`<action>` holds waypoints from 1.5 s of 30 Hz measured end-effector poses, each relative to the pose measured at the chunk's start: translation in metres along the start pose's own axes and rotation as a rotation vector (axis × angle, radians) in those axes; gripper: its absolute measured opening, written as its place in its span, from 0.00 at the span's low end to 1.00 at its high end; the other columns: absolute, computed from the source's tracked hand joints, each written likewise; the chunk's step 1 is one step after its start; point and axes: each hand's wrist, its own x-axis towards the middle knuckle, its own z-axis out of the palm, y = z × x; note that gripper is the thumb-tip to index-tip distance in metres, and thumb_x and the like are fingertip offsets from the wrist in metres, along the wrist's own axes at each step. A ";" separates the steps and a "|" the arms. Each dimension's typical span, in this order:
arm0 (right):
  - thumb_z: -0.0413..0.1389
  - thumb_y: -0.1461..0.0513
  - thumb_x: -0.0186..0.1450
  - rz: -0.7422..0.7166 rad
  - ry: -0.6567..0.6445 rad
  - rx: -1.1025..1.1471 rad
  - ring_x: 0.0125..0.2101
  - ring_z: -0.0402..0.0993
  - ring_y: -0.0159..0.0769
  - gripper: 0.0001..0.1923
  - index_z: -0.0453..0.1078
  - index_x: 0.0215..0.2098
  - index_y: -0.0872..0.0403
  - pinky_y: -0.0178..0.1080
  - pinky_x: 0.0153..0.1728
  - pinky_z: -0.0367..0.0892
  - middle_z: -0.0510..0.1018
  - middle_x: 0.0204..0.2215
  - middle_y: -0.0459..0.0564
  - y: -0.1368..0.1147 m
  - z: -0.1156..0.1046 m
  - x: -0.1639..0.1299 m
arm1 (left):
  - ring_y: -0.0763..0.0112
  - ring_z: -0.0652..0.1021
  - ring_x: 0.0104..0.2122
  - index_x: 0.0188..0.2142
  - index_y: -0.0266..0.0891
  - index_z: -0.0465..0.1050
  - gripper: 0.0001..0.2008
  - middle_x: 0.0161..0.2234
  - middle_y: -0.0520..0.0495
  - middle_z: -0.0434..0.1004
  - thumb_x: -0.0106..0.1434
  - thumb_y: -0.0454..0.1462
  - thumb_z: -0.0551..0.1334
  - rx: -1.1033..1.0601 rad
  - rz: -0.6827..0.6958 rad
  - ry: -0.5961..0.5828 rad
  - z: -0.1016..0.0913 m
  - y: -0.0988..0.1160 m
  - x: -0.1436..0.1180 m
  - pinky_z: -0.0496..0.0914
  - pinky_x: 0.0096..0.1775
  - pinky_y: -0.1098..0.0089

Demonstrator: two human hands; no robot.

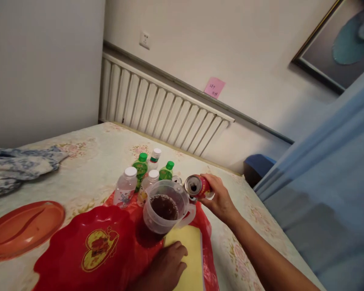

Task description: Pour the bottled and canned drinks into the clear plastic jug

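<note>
My right hand [220, 198] grips a red drink can [197, 186], tipped on its side with its open top facing a clear plastic jug [165, 208]. The jug holds dark liquid and stands on a red plastic sheet [208, 232]. My left hand [166, 266] rests fingers-down on a yellow pad [191, 250] just in front of the jug, holding nothing.
Behind the jug stand several small bottles, two with white caps [125, 186] and two green ones [141, 165]. A red patterned tray [91, 246] and an orange oval dish [24, 228] lie to the left. Crumpled blue cloth [15, 165] sits far left. A radiator [160, 109] lines the wall.
</note>
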 end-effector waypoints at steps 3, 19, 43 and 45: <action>0.67 0.58 0.52 0.386 0.048 0.273 0.46 0.73 0.49 0.32 0.68 0.54 0.54 0.52 0.49 0.68 0.78 0.47 0.55 0.024 0.007 -0.019 | 0.68 0.73 0.45 0.44 0.43 0.70 0.14 0.45 0.50 0.73 0.61 0.29 0.54 0.024 0.017 0.010 0.003 -0.002 0.001 0.65 0.49 0.71; 0.65 0.60 0.44 0.893 0.311 0.706 0.35 0.78 0.46 0.26 0.71 0.42 0.55 0.46 0.39 0.73 0.83 0.36 0.51 0.121 0.125 -0.094 | 0.66 0.73 0.47 0.48 0.42 0.70 0.19 0.47 0.47 0.72 0.58 0.27 0.53 0.089 -0.031 -0.154 0.001 0.001 0.011 0.66 0.50 0.70; 0.55 0.48 0.56 0.915 0.294 0.366 0.32 0.81 0.49 0.19 0.79 0.34 0.51 0.44 0.34 0.75 0.84 0.30 0.52 0.036 0.040 -0.305 | 0.56 0.63 0.62 0.54 0.40 0.70 0.22 0.61 0.40 0.66 0.62 0.27 0.53 0.566 -0.239 0.028 0.053 0.037 -0.049 0.57 0.63 0.57; 0.55 0.47 0.55 0.886 0.291 0.365 0.29 0.81 0.49 0.19 0.79 0.32 0.50 0.43 0.32 0.76 0.83 0.28 0.52 0.032 0.039 -0.315 | 0.55 0.62 0.63 0.55 0.40 0.69 0.22 0.63 0.39 0.64 0.63 0.28 0.54 0.572 -0.239 0.020 0.058 0.039 -0.058 0.56 0.63 0.55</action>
